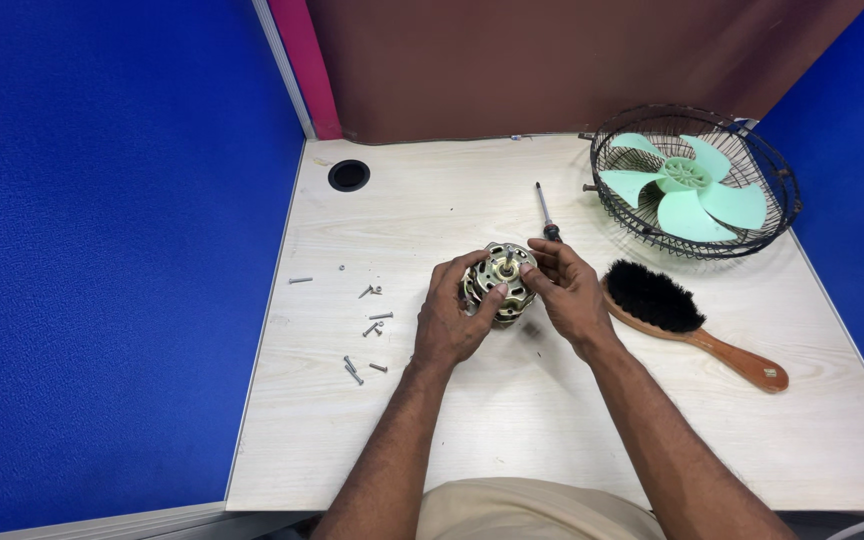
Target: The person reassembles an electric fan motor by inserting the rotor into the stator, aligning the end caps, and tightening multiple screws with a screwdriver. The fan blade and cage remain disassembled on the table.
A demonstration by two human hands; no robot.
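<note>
1. A small fan motor (500,283) is held upright on the pale wooden table (552,430), near its middle, with the shaft pointing up toward the camera; this way the top face is kept in plain sight.
2. The motor is gripped from its left side by the left hand (449,318), the fingers curled round the casing and the thumb laid on the upper rim, seemingly so that it is kept from turning.
3. The right hand (570,292) is closed narrowly on the motor's right side, its fingertips pinched near the shaft, as if a small part were being worked there; what is pinched cannot be told.
4. A screwdriver (545,212) is laid just behind the motor, within easy reach.
5. Loose screws (372,325) are scattered to the left, well apart from the motor, probably so they are not knocked about.
6. A brush (667,310) with a wooden handle lies to the right, and a wire guard (782,190) holding a green fan blade (687,185) is set at the far right corner.
</note>
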